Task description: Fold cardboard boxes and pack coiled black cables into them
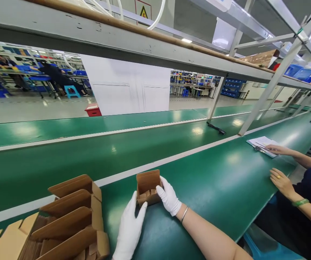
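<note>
A small open cardboard box (148, 187) stands on the green workbench (220, 184), its lid flap raised toward the conveyor. My left hand (130, 227), in a white glove, rests with fingers against the box's left front corner. My right hand (169, 196), also gloved in white, curls round the box's right side. Both hands hold the box between them.
A row of several open cardboard boxes (71, 220) lies at the lower left. A green conveyor belt (90, 159) runs behind the bench. At the right sits another person, one hand (281, 180) on the bench, the other hand (276, 148) on papers (261, 144).
</note>
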Tool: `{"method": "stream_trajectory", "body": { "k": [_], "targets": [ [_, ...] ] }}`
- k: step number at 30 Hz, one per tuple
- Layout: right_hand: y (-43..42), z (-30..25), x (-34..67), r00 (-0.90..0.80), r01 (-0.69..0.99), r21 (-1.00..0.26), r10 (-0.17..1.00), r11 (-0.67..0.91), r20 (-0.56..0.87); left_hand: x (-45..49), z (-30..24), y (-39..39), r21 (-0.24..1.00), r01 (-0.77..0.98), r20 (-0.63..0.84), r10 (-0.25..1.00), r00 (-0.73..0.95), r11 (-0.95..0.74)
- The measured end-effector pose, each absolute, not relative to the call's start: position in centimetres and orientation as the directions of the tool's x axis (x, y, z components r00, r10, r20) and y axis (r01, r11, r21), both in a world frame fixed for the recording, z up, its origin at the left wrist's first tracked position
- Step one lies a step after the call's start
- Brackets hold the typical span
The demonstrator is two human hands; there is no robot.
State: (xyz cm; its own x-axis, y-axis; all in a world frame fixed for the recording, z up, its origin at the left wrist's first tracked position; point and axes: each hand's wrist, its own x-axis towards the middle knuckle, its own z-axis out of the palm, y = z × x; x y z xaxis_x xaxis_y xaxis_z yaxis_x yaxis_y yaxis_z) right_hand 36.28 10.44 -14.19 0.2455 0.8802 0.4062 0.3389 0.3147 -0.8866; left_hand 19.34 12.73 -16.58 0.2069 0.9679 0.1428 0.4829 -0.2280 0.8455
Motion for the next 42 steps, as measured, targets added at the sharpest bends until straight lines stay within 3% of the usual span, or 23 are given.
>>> {"method": "stream_trajectory", "body": {
  "k": [5,11,16,22,28,33,38,42],
  "targets": [
    [10.4,-14.8,36.4,0.284,0.352,-0.839,0.807,0.415,0.518,19.4,-17.0,12.5,0.813,0.471,0.263,0.937,0.229,-0.343],
    [10.9,-15.1,36.5,0.228,0.367,-0.887,0.898,0.279,0.377,19.5,-16.9,12.6,0.810,0.532,0.138,0.962,0.236,-0.247],
    [10.7,-14.6,36.3,0.225,0.375,-0.860,0.866,0.347,0.447,19.5,-17.0,12.6,0.824,0.502,0.185,0.962,0.201,-0.264],
    [10.6,-14.5,36.2,0.146,0.405,-0.865,0.913,0.297,0.381,19.4,-16.7,12.7,0.813,0.552,0.125,0.981,0.147,-0.186],
    [10.4,-15.8,36.5,0.205,0.465,-0.807,0.843,0.364,0.498,19.4,-16.5,12.3,0.815,0.490,0.253,0.951,0.178,-0.308],
    [10.6,-15.1,36.6,0.137,0.427,-0.846,0.902,0.318,0.409,19.6,-16.3,12.1,0.787,0.564,0.181,0.968,0.173,-0.248],
    [9.7,-14.8,36.7,0.154,0.403,-0.822,0.856,0.402,0.494,19.7,-15.6,11.1,0.737,0.510,0.393,0.895,0.212,-0.444],
    [9.2,-15.2,36.9,0.075,0.377,-0.787,0.831,0.488,0.552,19.8,-15.7,10.4,0.661,0.571,0.462,0.863,0.202,-0.487]
  ]
}}
